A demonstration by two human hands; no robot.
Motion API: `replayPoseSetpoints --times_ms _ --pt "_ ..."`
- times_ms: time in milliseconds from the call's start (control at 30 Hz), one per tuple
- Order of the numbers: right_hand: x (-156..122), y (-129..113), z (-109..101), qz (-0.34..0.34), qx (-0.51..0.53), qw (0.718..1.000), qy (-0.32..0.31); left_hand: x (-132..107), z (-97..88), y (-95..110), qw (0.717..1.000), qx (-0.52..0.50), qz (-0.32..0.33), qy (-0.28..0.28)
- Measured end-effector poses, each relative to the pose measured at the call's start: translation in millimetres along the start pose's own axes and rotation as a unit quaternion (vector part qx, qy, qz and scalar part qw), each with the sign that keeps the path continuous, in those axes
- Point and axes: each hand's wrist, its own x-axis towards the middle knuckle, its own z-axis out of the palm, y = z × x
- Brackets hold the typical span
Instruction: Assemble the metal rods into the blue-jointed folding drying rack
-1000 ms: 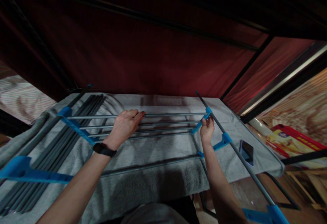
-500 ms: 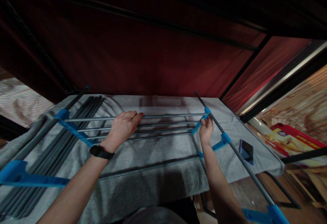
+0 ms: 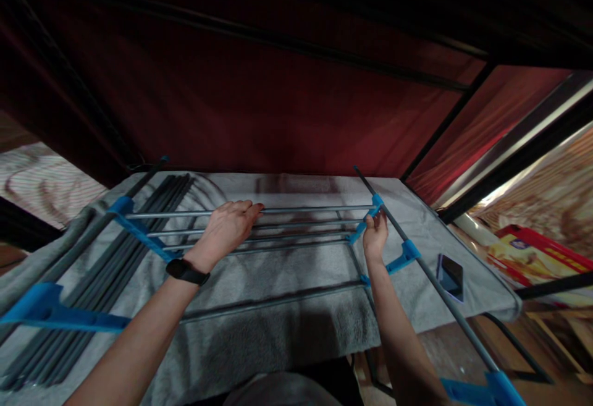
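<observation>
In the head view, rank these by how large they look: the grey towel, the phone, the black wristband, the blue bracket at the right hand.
1. Grey towel, by far.
2. Phone.
3. Blue bracket at the right hand and black wristband look alike; no ranking between them.

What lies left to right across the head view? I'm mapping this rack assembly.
Loose grey rods → black wristband → left hand → right hand → phone → red box.
</observation>
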Motion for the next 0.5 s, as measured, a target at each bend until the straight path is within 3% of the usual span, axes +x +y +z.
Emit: replayPoseSetpoints --times_ms 500 --pt "5.4 12.6 -7.6 -0.025 -0.024 0.999 0.023 -8.9 -1.9 6.5 0.999 -0.028 0.002 0.016"
